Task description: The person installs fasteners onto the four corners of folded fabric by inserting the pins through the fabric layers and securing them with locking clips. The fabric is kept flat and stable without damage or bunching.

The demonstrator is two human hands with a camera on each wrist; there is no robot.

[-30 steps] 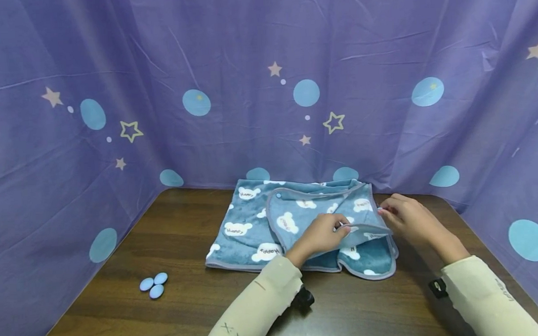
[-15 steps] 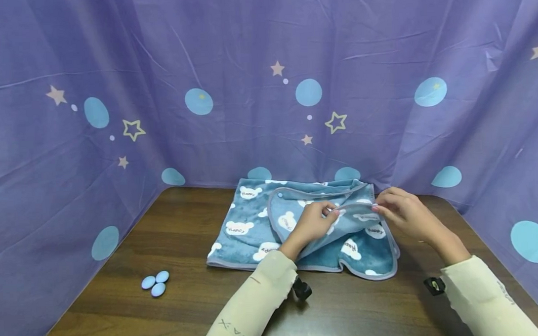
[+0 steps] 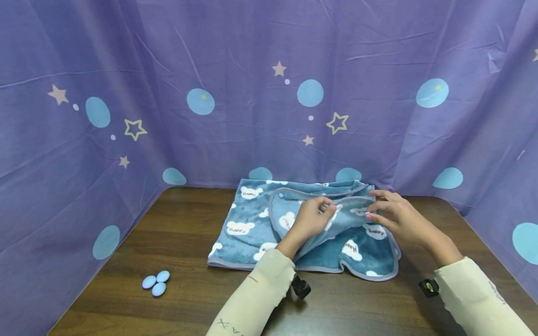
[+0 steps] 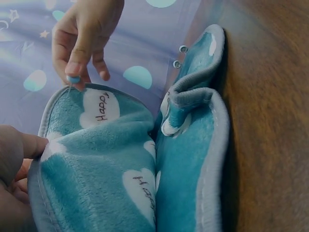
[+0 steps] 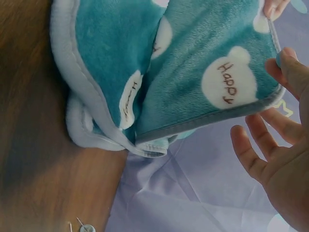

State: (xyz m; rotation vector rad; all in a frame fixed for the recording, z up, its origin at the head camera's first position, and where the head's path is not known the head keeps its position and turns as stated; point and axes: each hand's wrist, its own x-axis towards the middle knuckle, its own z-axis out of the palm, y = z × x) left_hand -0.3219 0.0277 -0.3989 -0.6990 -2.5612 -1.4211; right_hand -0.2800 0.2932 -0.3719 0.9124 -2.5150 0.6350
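A teal blanket (image 3: 249,243) with white bear heads, "Happy" lettering and a grey border lies folded on the table. My left hand (image 3: 312,217) pinches the border of its upper layer, holding that flap raised. At the flap's right corner, my right hand (image 3: 397,218) pinches a blue-headed pin (image 4: 73,79) between thumb and index finger, its other fingers spread. The pin's thin shaft points down at the border in the left wrist view. Under the raised flap, the lower layer (image 5: 108,53) rests on the table. A blue dot (image 3: 281,195) marks the flap's far left corner.
Several things share the brown wooden table (image 3: 202,308): three pale blue oval pieces (image 3: 156,283) sit at the left. Two small round pieces (image 4: 180,56) show beyond the blanket in the left wrist view. A purple curtain (image 3: 256,50) surrounds the table.
My left hand has moved away from me and slightly left, lifting the flap's edge higher. My right hand has come left, from beside the blanket to the flap's corner.
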